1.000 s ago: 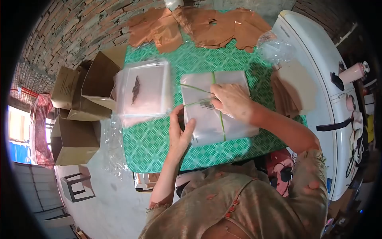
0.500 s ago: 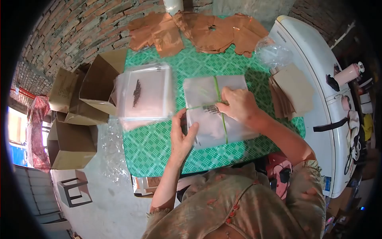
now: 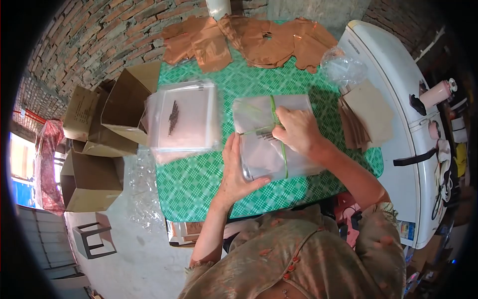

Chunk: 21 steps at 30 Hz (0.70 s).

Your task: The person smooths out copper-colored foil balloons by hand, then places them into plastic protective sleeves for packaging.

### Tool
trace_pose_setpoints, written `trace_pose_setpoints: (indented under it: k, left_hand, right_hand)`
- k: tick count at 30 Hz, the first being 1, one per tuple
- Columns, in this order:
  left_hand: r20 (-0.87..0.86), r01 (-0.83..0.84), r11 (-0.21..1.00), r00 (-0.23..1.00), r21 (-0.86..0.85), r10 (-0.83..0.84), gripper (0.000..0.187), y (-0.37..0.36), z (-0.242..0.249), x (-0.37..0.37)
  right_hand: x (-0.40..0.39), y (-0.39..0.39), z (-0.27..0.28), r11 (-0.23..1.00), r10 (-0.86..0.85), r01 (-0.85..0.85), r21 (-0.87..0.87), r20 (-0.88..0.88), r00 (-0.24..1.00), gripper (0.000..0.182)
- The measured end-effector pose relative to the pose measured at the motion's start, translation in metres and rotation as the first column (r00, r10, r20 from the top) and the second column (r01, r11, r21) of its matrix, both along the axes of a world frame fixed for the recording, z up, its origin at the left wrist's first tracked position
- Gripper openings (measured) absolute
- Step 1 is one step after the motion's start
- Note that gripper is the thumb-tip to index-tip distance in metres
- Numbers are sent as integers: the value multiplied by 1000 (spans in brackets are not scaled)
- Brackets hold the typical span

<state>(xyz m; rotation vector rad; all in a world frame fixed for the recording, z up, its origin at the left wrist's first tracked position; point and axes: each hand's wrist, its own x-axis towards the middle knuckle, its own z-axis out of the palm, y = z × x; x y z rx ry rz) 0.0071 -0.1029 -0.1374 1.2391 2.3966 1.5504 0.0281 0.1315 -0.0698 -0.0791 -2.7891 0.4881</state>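
Left hand (image 3: 236,178) has spread wider, thumb at the bag stack (image 3: 260,160)'s lower-left corner. Mid-frame, I see the right hand (image 3: 299,130) pinching the green tie (image 3: 285,162), stack beneath.

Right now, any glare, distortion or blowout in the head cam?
Head view: white appliance bows fisheye-style, corners black; far-left opening washed out; sheen on the tied clear bags; shadow on the green cloth beside them.

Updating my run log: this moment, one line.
left hand: against bundle | right hand: pinching green tie | bundle: on green tablecloth
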Motion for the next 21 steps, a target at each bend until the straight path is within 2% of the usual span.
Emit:
trace_pose_setpoints:
  k: [3,6,7,9,12,13,15,18,21]
  left_hand:
    - [60,-20,999,998,-34,22,122,1,-1,1]
    - [42,-58,998,997,-13,59,115,1,-6,-1]
    - [33,-70,998,997,-6,70,111,3,-4,-2]
    - [18,-80,997,997,8,80,104,3,-1,0]
    - [70,-84,993,994,79,78,95,0,-8,-1]
    - [231,-94,981,972,171,53,92,2,-5,1]
    - [527,-157,934,849,321,-39,86,3,3,5]
    - [496,-161,921,868,356,-40,98,3,-2,1]
    - [492,-226,912,870,343,31,89,0,-12,-2]
  right_hand:
    - [0,-4,2,997,30,-34,-72,-55,998,20]
    - [1,4,-3,867,127,-79,-492,66,990,22]
    - [1,8,-3,707,178,-63,-704,91,980,24]
    - [1,8,-4,249,276,8,-968,79,958,27]
    - [7,9,16,340,341,80,-937,203,918,25]
    - [6,9,15,407,336,42,-912,192,922,24]
    - [4,10,10,533,334,-30,-846,177,926,24]
    - [1,8,18,618,325,-88,-781,152,933,23]
    - [2,13,39,508,338,-117,-853,72,938,22]
